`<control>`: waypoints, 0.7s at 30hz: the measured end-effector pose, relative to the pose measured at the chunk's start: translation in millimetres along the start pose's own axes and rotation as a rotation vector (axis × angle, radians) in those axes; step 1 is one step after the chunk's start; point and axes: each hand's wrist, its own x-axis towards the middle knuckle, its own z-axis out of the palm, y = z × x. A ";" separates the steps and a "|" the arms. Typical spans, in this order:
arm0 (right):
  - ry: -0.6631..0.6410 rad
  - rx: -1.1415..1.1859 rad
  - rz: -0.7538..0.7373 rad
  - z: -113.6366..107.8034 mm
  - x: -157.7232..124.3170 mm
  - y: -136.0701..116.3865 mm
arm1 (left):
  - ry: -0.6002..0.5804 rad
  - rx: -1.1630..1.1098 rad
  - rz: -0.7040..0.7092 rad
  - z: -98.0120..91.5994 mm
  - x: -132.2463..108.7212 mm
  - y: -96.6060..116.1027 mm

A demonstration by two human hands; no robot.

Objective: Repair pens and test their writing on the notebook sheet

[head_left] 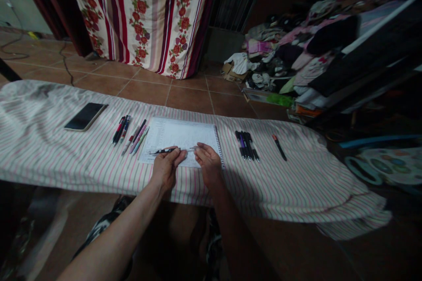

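Over a spiral notebook [184,131] with writing on its page, my left hand [167,164] pinches a dark pen [165,151] that points to the left. My right hand [208,160] has its fingers closed on a small clear or silvery piece [191,149], too blurred to name, just right of the left fingertips. Left of the notebook lie several pens [136,138] in two small groups. On its right side is a row of several black and purple pens [247,145], and farther right a single black and orange pen [279,147].
A phone [85,117] lies at the left on the striped cloth [290,189] covering the table. Beyond the table are a tiled floor [145,90], a floral curtain [141,17] and a large heap of clothes [290,48] at the right.
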 end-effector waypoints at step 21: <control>-0.011 0.041 0.011 -2.4 1.9 0.4 | 0.027 -0.019 0.008 1.9 -0.6 0.5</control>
